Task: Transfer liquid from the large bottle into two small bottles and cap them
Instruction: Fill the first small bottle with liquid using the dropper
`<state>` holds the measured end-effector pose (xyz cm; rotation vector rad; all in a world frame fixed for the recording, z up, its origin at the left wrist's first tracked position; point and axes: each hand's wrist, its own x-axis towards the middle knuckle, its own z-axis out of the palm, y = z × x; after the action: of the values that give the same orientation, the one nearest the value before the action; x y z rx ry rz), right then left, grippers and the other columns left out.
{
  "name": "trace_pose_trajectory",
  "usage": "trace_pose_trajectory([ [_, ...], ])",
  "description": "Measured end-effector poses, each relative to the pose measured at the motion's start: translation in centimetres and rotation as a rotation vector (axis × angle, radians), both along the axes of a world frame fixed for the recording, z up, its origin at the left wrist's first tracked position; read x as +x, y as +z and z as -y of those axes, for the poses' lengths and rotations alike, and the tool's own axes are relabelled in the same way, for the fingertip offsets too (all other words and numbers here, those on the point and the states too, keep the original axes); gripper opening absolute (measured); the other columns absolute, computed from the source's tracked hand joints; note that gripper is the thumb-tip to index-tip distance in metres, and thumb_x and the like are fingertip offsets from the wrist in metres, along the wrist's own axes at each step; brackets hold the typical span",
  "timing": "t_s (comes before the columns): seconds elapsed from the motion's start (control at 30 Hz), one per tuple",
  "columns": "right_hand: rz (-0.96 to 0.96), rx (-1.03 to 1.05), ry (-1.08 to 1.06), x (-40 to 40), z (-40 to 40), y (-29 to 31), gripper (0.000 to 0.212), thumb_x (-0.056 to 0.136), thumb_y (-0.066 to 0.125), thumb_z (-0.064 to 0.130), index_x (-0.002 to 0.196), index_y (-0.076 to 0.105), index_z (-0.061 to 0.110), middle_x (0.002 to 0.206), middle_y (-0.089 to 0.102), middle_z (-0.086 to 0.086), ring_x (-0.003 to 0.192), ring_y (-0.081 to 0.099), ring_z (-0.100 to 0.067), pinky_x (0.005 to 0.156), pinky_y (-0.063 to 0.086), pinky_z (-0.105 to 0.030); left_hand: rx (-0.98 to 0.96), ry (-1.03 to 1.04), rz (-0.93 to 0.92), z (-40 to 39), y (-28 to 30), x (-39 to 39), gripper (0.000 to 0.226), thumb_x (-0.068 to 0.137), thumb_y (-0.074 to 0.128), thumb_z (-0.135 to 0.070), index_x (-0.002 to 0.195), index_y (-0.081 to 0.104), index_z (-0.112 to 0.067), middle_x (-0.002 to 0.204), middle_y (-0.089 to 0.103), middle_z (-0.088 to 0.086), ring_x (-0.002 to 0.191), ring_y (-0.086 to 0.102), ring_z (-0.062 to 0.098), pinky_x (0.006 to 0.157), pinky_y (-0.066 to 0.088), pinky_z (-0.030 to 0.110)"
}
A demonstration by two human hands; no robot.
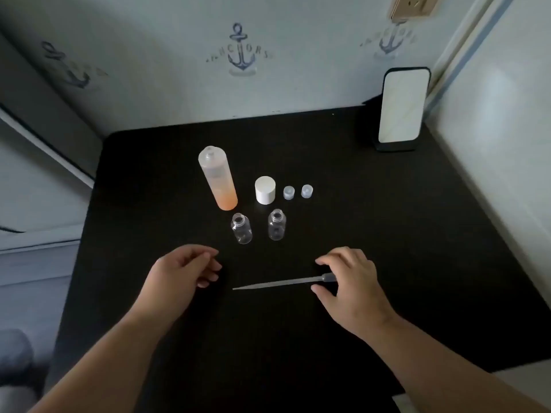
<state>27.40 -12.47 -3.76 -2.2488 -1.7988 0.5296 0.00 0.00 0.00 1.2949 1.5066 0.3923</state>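
Tall frosted plastic bottle with orange liquid low inside stands uncapped on my black table, its white cylindrical cap just to its right. Beyond that sit two small translucent caps. Nearer me stand two small clear bottles, both open. My left hand hovers loosely curled, holding nothing. My right hand arches over the bulb of the clear plastic pipette lying on the table; I cannot tell whether fingers touch it.
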Motion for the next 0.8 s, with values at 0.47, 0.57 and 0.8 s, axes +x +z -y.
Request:
trace_pose_trajectory([
  [0.47,-0.173,0.222,-0.062,-0.1,0.9,-1.5,0.019,0.095,0.07,0.029,0.084,0.058,0.039,0.099,0.059,0.019,0.097,0.059,0.005,0.079,0.047,-0.017,0.314,0.077,0.123,-0.6,-3.5,-0.9,0.018,0.099,0.058,-0.016,0.097,0.074,-0.025,0.084,0.076,-0.003,0.079,0.074,0.016,0.076,0.06,0.04],
  [0.57,-0.259,0.272,-0.181,-0.9,1.7,-0.9,0.014,0.098,0.066,0.034,0.086,0.061,0.039,0.091,0.065,0.016,0.089,0.061,0.007,0.07,0.042,-0.019,0.336,0.045,0.119,0.3,-2.8,-1.3,0.016,0.099,0.059,-0.015,0.1,0.072,-0.024,0.087,0.075,-0.001,0.083,0.073,0.018,0.077,0.061,0.039],
  [0.8,-0.529,0.474,-0.365,-3.0,2.7,-0.6,0.02,0.101,0.058,0.029,0.09,0.069,0.041,0.084,0.067,0.014,0.077,0.061,-0.009,0.073,0.051,-0.029,0.324,-0.005,0.136,2.0,-2.1,-2.3,0.013,0.099,0.058,-0.012,0.107,0.066,-0.019,0.1,0.071,0.004,0.089,0.071,0.019,0.074,0.06,0.034],
])
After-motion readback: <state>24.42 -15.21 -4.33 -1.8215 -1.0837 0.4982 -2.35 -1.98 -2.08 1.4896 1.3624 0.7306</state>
